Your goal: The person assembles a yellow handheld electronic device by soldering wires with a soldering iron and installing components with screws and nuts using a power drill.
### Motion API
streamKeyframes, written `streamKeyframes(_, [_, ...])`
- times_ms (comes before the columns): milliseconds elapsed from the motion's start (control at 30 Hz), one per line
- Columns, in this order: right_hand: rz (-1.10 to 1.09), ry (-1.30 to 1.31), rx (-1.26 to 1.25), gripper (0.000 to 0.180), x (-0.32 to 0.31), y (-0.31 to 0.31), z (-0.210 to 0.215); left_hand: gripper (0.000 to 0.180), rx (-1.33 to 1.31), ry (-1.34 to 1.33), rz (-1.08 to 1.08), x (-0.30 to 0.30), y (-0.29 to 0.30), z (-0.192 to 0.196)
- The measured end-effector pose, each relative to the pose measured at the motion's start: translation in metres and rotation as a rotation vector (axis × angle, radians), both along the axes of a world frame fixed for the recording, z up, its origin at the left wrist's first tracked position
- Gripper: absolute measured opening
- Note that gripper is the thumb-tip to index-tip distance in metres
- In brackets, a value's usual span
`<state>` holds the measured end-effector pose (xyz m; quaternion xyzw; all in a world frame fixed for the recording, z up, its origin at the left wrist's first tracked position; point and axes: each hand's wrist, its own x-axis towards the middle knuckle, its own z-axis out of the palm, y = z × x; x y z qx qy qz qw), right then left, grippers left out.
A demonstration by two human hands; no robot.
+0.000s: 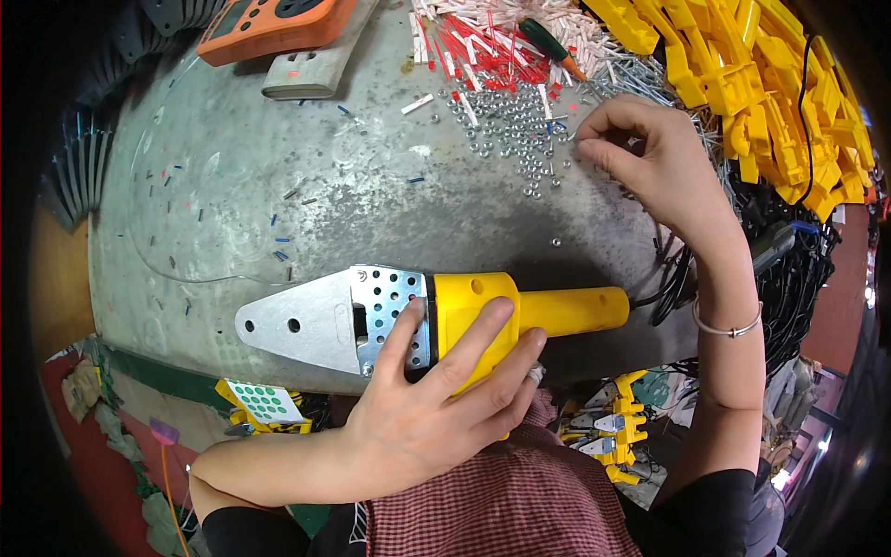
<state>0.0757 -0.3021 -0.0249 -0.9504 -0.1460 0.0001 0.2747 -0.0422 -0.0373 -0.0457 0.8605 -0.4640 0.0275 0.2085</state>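
Note:
A pipe-welding iron (548,313) with a yellow body and handle lies across the near part of the table. Its flat silver heating plate (302,320) points left, and a perforated metal guard (391,290) sits between plate and body. My left hand (445,399) holds the iron from the near side, thumb on the guard and fingers spread over the yellow body. Beyond the handle, my right hand (650,158) is closed in a pinch at the edge of a scatter of small metal nuts (520,121). Whatever is between its fingertips is too small to make out.
An orange multimeter (278,28) stands at the far left. Red-and-white small parts (492,46), a green-handled screwdriver (548,46) and screws lie at the back. Yellow housings (761,93) and black cables (789,297) are heaped on the right. Small blue pins dot the tabletop (223,186).

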Motion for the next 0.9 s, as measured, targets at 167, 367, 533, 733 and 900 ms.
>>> streamKeyframes(167, [0.084, -0.005, -0.026, 0.012, 0.000, 0.019, -0.003, 0.018, 0.011, 0.008, -0.011, -0.001, 0.001, 0.001])
streamKeyframes(367, [0.080, -0.064, -0.133, 0.011, 0.007, 0.018, -0.012, 0.017, -0.006, 0.027, 0.004, -0.001, 0.001, 0.002])
streamKeyframes(533, [0.093, 0.483, 0.261, 0.008, -0.015, 0.041, 0.023, 0.017, -0.009, 0.011, 0.026, -0.005, 0.001, -0.001])
streamKeyframes(733, [0.316, 0.659, 0.344, 0.010, -0.018, 0.061, 0.024, 0.019, -0.028, 0.008, 0.035, -0.006, -0.001, 0.000])
streamKeyframes(900, [0.422, 0.375, 0.275, 0.011, -0.028, 0.056, 0.015, 0.019, -0.044, 0.010, 0.032, -0.006, -0.002, 0.000])
